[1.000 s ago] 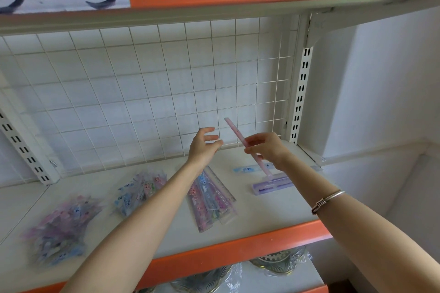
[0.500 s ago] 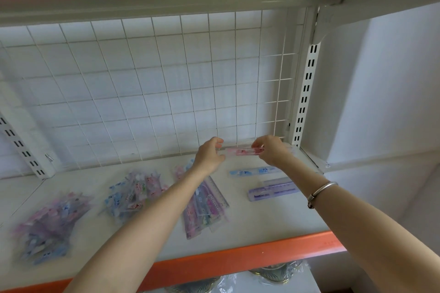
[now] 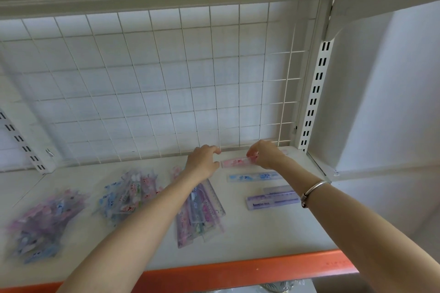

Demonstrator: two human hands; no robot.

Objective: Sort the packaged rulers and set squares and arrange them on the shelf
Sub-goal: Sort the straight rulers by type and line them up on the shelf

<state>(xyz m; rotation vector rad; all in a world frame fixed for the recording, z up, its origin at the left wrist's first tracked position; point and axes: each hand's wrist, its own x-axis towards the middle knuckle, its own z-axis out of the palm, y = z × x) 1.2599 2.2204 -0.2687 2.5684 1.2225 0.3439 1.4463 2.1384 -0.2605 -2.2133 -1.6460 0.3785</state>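
Pink ruler (image 3: pixel 235 162) in its clear sleeve lies crosswise at the back of the white shelf (image 3: pixel 273 228), just before the wire grid (image 3: pixel 142 78). The right hand (image 3: pixel 264 153) pinches its right end. The left hand (image 3: pixel 202 162), fingers curled, meets its left end; whether it grips is unclear. Nearer lie a blue ruler (image 3: pixel 253 176), purple rulers (image 3: pixel 272 198) and a mixed pile (image 3: pixel 202 211).
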